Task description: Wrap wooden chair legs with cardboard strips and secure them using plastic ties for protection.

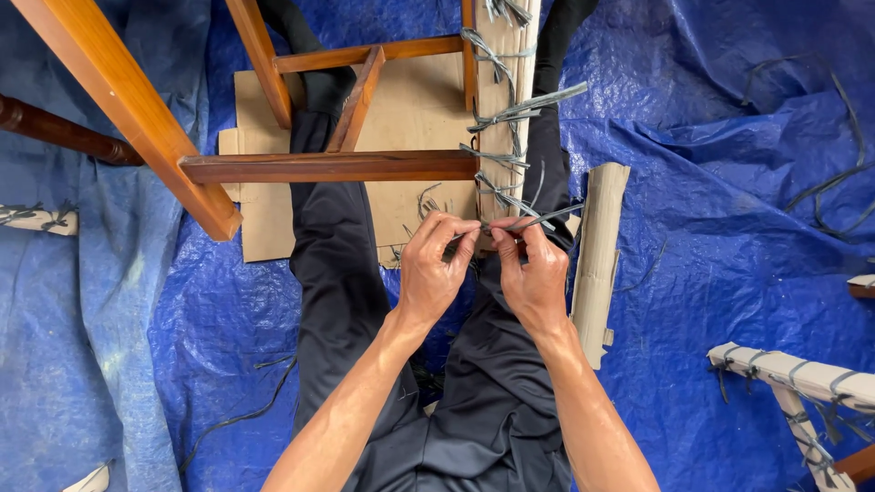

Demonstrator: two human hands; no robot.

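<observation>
Here, two hands, one strap

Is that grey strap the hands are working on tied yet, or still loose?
Still loose. Left hand and right hand pinch the strap; its ends stick out, no knot visible there.

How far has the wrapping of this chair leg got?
Done: cardboard on the leg is held by several knotted grey straps. In hand: the left hand and right hand pinch the lowest strap. Left: a loose cardboard strip on the tarp.
</observation>
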